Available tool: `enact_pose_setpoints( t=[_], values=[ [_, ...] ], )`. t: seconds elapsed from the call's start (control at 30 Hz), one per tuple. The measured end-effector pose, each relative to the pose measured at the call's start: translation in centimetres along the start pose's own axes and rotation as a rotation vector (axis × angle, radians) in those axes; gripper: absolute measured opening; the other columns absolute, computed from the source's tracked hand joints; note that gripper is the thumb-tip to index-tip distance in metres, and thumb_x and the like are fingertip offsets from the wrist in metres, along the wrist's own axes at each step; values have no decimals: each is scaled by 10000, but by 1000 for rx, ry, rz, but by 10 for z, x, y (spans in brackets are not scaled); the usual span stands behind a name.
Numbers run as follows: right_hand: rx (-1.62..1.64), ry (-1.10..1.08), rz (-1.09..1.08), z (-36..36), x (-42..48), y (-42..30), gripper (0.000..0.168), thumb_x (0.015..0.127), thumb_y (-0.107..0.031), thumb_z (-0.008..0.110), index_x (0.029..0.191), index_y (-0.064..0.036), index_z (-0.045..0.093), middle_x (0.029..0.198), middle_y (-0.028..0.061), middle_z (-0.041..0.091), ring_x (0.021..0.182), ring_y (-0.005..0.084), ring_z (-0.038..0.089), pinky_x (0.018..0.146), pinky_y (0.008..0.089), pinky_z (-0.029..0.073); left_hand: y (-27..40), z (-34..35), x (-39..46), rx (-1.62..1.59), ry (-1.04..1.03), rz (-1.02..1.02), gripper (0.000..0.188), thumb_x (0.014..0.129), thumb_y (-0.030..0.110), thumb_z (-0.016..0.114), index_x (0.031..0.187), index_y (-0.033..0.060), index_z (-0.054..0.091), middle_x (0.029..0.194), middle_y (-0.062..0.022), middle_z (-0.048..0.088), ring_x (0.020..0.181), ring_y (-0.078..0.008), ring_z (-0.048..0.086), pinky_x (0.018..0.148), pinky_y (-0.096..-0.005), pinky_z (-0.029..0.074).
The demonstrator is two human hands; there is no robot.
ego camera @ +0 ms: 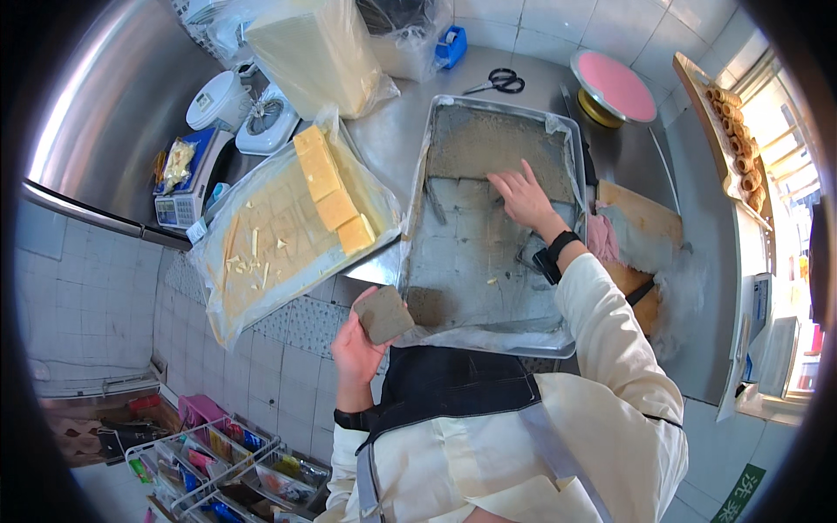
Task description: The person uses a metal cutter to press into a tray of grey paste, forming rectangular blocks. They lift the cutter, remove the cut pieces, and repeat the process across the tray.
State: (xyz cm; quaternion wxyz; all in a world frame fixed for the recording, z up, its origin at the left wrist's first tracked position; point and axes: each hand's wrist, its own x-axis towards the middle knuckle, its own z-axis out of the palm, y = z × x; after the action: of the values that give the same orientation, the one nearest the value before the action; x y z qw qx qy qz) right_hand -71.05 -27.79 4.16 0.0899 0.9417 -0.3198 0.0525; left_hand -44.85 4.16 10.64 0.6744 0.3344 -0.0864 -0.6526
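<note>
A square, grey-brown slice of sheet cake lies in my left hand, held near the front left corner of a metal baking tray. Over the middle of that tray is my right hand, fingers apart, its fingertips at the cut edge of a larger grey-brown cake sheet. Whether they press on it I cannot tell. Film lines the tray's rim, and crumbs and cut strips lie on its bottom. One more grey-brown square sits in the front left corner.
To the left, a second lined tray holds a row of yellow cake squares and scraps. Behind are scissors, a blue tape dispenser and a pink-topped cake turntable. A digital scale stands far left; a pink cloth lies right.
</note>
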Motion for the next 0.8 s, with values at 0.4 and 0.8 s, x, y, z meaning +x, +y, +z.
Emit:
enact_pose_setpoints(
  t=[0.4, 0.8],
  values=[
    [210, -21, 61, -4, -14, -1, 573, 746, -225, 652, 1264, -87, 450, 1233, 114, 513, 1173, 273, 468, 1041, 446, 319, -6, 3, 6, 10, -37, -18, 560, 916, 333, 359, 1365, 0, 313, 1348, -215, 410, 1201, -419, 450, 949, -491, 425],
    [485, -284, 328, 29, 15, 19, 555, 755, -280, 670, 1226, -66, 467, 1248, 157, 487, 1185, 335, 436, 971, 416, 386, -8, 7, 4, 59, -2, -79, 552, 908, 319, 364, 1353, -6, 324, 1313, -225, 441, 1178, -405, 477, 909, -474, 460]
  ],
)
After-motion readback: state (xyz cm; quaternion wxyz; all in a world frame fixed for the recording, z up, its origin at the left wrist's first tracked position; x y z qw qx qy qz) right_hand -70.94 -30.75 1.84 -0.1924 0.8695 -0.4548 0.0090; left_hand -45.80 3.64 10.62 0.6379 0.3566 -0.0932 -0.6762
